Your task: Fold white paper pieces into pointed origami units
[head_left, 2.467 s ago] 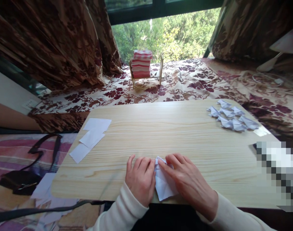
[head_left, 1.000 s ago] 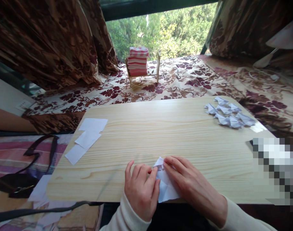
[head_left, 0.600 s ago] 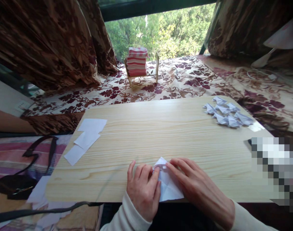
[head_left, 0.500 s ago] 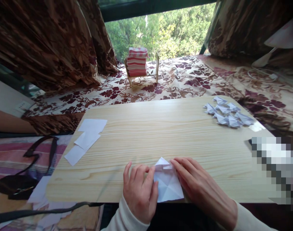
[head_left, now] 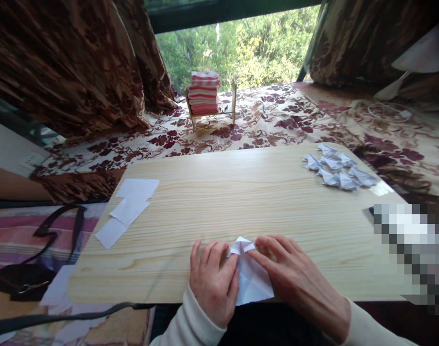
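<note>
Head view. Moved since half a second earlier: both index fingers, drawn inward along the far end of the folded sheet, where the flat band below the peak now shows as two small flaps parted by a centre crease. Near portion of sheet: lying much as before, creased, its lower edge at the near edge of the tabletop. Significance, by judgement: attention is on shaping the far end, and this small fold is part-formed, its flaps not pressed flat.

Left hand: fingers spread and loosely bent; index tip at the left flap, thumb along the sheet's left side. Whether they pinch or merely press, cannot tell.

Right hand: index finger extended to the right flap, the others loosely curled beside it; thumb hidden, so grip cannot be told.

Also present, places on the tabletop unchanged: overlapping white slips, flat, at the left; cluster of folded paper pieces, far right corner; blurred object, right edge, not identifiable.

Beyond: pink-striped cloth stack on a small stand, set on patterned fabric before the window.
</note>
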Tool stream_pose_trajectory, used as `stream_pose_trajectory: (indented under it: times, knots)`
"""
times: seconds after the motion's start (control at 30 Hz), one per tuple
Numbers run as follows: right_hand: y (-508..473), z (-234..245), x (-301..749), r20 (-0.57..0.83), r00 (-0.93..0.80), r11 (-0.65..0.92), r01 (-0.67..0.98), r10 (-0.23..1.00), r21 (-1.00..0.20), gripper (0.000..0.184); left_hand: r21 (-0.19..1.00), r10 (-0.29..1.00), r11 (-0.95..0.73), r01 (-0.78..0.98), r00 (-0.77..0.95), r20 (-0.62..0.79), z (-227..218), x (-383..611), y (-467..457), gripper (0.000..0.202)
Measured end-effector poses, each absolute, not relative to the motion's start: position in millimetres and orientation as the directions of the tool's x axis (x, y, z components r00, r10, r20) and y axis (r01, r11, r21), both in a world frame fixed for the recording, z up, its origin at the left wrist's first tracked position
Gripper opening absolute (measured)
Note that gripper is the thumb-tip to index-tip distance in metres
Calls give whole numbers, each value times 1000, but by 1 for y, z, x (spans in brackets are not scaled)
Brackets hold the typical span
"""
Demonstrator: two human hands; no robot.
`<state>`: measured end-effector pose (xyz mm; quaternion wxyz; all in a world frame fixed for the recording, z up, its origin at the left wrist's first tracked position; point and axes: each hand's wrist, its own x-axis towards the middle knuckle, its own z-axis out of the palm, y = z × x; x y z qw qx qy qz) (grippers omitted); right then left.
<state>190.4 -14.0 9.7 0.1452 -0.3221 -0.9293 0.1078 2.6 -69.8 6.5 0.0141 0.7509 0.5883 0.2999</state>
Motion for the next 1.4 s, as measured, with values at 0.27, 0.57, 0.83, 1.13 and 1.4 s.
stream_pose_trajectory:
  times: [0.27, 0.57, 0.83, 1.13, 1.4]
  knots:
    - [-15, 17, 185, 184, -774, 786, 546, 606, -291, 31, 318, 894, -354, 879, 219, 390, 2, 10, -65, 28]
    - [-9, 10, 192, 191, -765, 777, 546, 615, -314, 25, 292, 879, -394, 872, 264, 397, 1, 9, -62, 30]
    - [-2, 9, 190, 149, -774, 782, 579, 616, -231, 27, 412, 906, -365, 835, 218, 362, 0, 8, -58, 31]
    - [-2, 11, 190, 119, -783, 788, 584, 610, -197, 32, 429, 921, -352, 832, 225, 319, 0, -4, -48, 25]
    - [0, 14, 190, 119, -808, 816, 562, 577, -135, 31, 315, 857, -484, 816, 370, 358, -5, -15, -42, 28]
